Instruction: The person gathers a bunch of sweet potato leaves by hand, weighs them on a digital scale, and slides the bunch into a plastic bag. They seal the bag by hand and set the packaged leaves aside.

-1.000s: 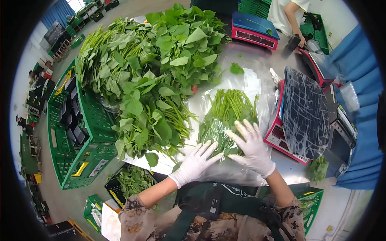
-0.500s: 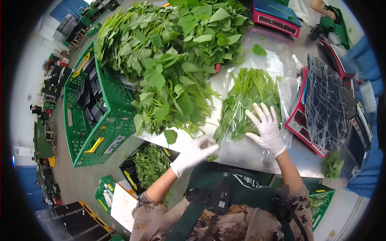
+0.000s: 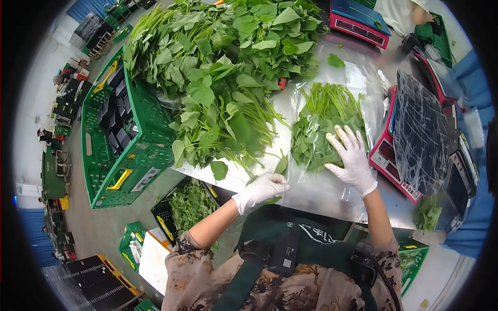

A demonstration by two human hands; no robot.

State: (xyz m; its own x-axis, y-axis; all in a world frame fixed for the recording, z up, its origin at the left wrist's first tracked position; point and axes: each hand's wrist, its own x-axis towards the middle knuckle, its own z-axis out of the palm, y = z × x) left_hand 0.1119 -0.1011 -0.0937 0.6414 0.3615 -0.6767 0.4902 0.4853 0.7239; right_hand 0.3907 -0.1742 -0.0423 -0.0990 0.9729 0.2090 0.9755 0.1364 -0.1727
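Observation:
A bundle of leafy greens [image 3: 324,122] lies on clear plastic film on the metal table, stems pointing away from me. My right hand [image 3: 353,160], in a white glove, rests on the lower right of the bundle with its fingers spread. My left hand [image 3: 262,192], also gloved, is closed at the near left edge of the clear plastic film [image 3: 311,194], pinching that edge. A large heap of greens [image 3: 223,103] covers the table's left and far side. One loose leaf [image 3: 219,170] lies at the heap's near edge.
A green crate [image 3: 150,155] with black trays stands left. Red scales [image 3: 397,171] are at the right, one topped by a plastic-wrapped dark panel [image 3: 421,132]; another scale [image 3: 359,28] is at the back. A black crate of greens [image 3: 189,207] sits below left. A co-worker's arm [image 3: 419,14] shows top right.
My left hand has moved slightly right and its fingers have closed on the film edge. My right hand has shifted a little right. The film on the left of the bundle lies flatter.

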